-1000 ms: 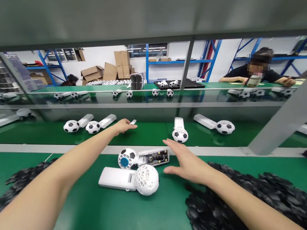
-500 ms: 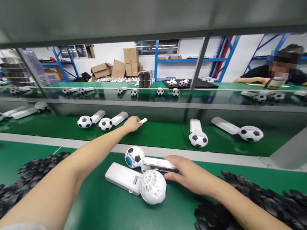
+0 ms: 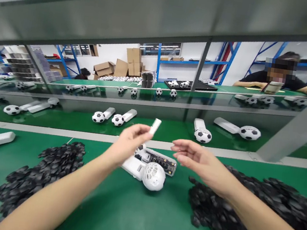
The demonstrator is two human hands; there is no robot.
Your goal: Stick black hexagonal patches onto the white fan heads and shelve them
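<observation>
My left hand (image 3: 127,146) pinches a small flat white piece (image 3: 155,126) between thumb and fingers, raised over the bench. Opposite it, my right hand (image 3: 193,158) hovers with its fingers apart and nothing in them. Below the two hands lies a white handheld fan (image 3: 154,176) with a round grille head, its handle partly behind my left hand. Just behind that is a second fan (image 3: 163,163), a circuit board showing in its handle; my left hand hides part of its football-patterned head.
Piles of black petal-like pieces lie at the left (image 3: 48,172) and right (image 3: 221,204). Several football-patterned fans rest on the green conveyor (image 3: 165,132) beyond the metal rail (image 3: 217,151). A slanted post (image 3: 291,130) stands at right. Another person (image 3: 282,72) sits across the line.
My left hand has drawn back from the conveyor with the white piece. My right hand has let go of the rear fan, whose circuit board now faces up.
</observation>
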